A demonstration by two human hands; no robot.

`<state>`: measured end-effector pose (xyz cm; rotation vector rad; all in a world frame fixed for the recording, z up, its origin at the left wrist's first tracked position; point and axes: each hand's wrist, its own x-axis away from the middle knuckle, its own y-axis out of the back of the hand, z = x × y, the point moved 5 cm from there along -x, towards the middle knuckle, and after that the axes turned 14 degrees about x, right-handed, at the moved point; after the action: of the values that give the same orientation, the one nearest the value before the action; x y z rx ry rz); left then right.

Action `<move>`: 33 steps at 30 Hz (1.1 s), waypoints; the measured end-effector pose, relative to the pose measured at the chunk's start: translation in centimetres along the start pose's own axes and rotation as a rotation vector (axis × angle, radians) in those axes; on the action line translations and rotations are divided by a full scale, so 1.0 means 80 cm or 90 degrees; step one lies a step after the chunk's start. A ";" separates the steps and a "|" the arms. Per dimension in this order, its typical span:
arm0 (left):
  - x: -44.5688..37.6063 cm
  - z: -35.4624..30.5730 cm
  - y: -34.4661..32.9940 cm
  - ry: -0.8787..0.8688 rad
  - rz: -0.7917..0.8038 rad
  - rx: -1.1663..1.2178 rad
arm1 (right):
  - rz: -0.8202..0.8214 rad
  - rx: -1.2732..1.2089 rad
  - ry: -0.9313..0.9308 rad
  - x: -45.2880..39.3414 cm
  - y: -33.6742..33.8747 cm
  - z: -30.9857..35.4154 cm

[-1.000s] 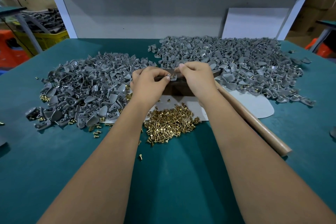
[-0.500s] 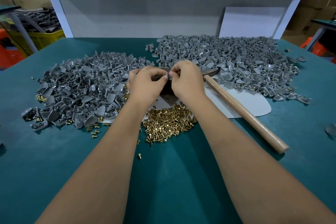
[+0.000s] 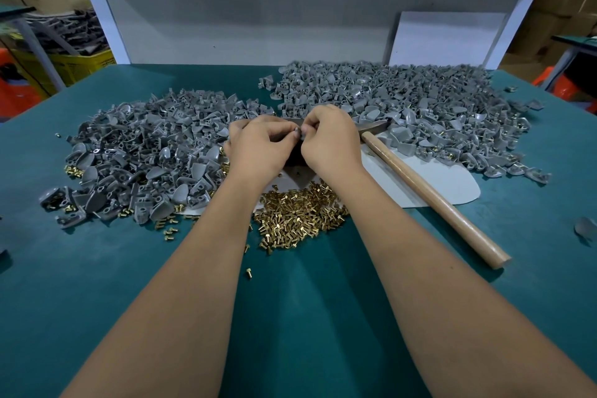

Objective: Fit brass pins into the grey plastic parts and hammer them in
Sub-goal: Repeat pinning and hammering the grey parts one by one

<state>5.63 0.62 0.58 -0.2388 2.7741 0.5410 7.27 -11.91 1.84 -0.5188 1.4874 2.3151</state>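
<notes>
Two grey piles [image 3: 155,152] flank hammer [image 3: 429,191], pins [image 3: 300,216].

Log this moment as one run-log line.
left hand: pinching grey part | right hand: pinching same | hammer: on table, untouched

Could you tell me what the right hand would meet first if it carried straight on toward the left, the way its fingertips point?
Almost at once, the left hand: the right hand already has its fingertips against it.
</notes>
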 end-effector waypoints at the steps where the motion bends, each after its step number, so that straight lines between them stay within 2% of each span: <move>1: 0.000 0.001 0.000 0.002 -0.002 -0.008 | 0.000 -0.004 -0.002 0.000 0.000 0.000; 5: 0.000 0.004 0.001 0.003 -0.007 -0.040 | -0.001 -0.033 0.001 0.003 0.002 -0.003; 8: -0.001 0.004 0.002 -0.004 -0.002 -0.037 | 0.022 -0.111 0.003 0.005 0.005 -0.009; 13: -0.004 0.005 0.001 0.005 -0.005 -0.013 | 0.062 -0.228 -0.056 -0.003 0.013 -0.018; 19: -0.005 0.005 0.000 0.006 0.007 -0.020 | 0.092 -0.149 -0.020 -0.006 0.010 -0.012; 26: -0.004 0.005 0.000 0.001 -0.001 -0.043 | 0.047 -0.155 -0.033 0.003 0.010 -0.012; 33: -0.003 0.006 -0.001 0.000 -0.004 -0.034 | 0.076 -0.165 -0.054 -0.001 0.007 -0.013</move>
<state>6.02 0.77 0.24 -0.2591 2.7599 0.6140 7.15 -13.08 1.95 -0.4011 1.2185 2.6063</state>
